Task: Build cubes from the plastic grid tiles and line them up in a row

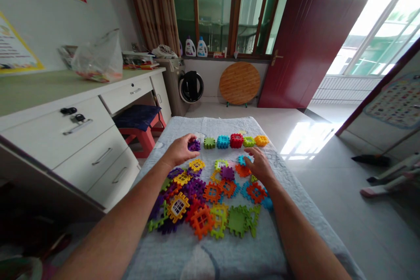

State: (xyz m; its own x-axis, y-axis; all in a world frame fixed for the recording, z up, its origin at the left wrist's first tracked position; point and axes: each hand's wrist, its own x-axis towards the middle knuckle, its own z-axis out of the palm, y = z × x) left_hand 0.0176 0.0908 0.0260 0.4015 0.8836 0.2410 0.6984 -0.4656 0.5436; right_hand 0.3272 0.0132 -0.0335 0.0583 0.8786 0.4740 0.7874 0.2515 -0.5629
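Observation:
My left hand (181,150) is at the left end of a row of built blocks, its thumb and fingers around a purple block (194,145). The row goes on rightward with a green block (209,142), a blue block (223,141), a red block (236,140), a lime block (249,141) and a yellow-orange block (261,140). My right hand (260,165) is beside a blue piece (243,160) and an orange piece (243,170), fingers apart; whether it touches them I cannot tell. Nearer me lie several loose notched plastic pieces, including an orange window piece (201,222).
A pale cloth (210,256) covers the table. To the left stand a white drawer desk (88,153) with a plastic bag (98,59) and a red stool (147,142). Beyond are a washing machine (172,83), a round wooden board (239,82) and a red door (305,30).

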